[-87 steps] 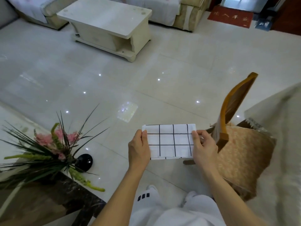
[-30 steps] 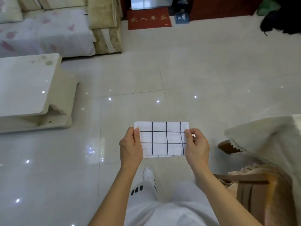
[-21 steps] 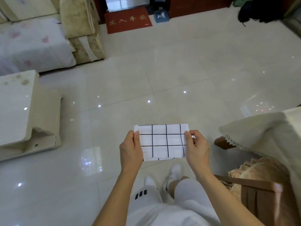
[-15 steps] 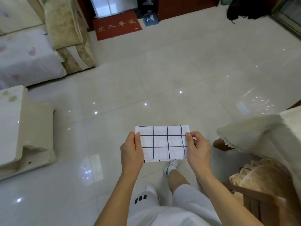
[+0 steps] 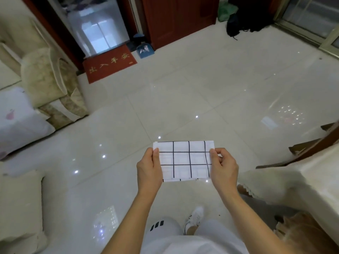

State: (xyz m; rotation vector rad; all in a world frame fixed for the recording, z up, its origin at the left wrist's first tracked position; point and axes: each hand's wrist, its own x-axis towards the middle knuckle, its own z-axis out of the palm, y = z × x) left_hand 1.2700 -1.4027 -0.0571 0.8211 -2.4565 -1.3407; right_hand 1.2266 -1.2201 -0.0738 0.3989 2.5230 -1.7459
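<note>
A folded white cloth with a black grid pattern (image 5: 184,161) is held flat in front of me above the tiled floor. My left hand (image 5: 149,170) pinches its left edge, thumb on top. My right hand (image 5: 223,168) pinches its right edge in the same way. The cloth stays level between both hands. My legs in white trousers and a white shoe (image 5: 195,217) show below it.
A cream coffee table (image 5: 20,202) stands at the lower left and a sofa (image 5: 45,83) behind it. A table under a cream cloth (image 5: 293,180) and a wooden chair (image 5: 311,149) are at the right. A red doormat (image 5: 110,64) lies before the doorway ahead.
I have turned to the right and walked forward: the coffee table slid to the left and the doormat and doorway came nearer. Both hands keep the same hold on the cloth.
</note>
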